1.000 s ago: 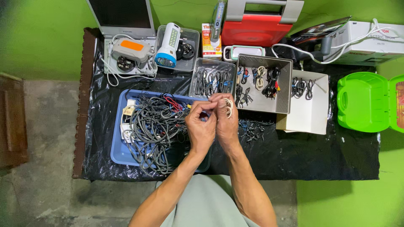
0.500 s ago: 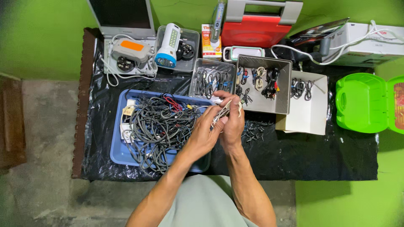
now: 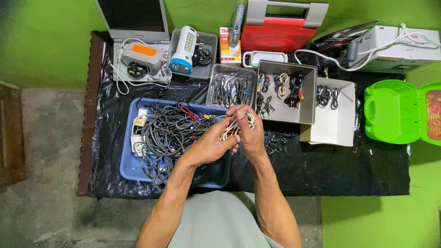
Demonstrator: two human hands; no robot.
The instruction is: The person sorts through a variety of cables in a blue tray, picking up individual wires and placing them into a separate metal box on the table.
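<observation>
A small coil of white cable (image 3: 235,127) sits between the person's two hands, held up just above the near right corner of the blue tray (image 3: 130,167). The right hand (image 3: 250,133) has its fingers curled shut around the coil's loops, thumb side pressed over the top of it. The left hand (image 3: 212,143) meets it from the other side, fingers bent and closed on the lower loops, so both hands touch each other around the cable.

Under the left forearm the blue tray holds a thick tangle of grey cables (image 3: 167,140) with some red and blue wire among them and a white adapter (image 3: 139,124) at its far left. Just beyond the hands stands a clear plastic box (image 3: 231,85) of bundled dark cables, and beside it a grey metal bin (image 3: 287,92) with more small bundles, black and cream. Right of that is a white cardboard box (image 3: 333,121) with a few dark coils at its far end. Loose dark cables (image 3: 275,140) lie on the black sheet (image 3: 330,170) covering the worktop, just right of the hands. Farther back are a white and blue torch (image 3: 183,49), a red case (image 3: 280,32) and a laptop (image 3: 133,18); a bright green case (image 3: 390,110) stands open at the far right.
</observation>
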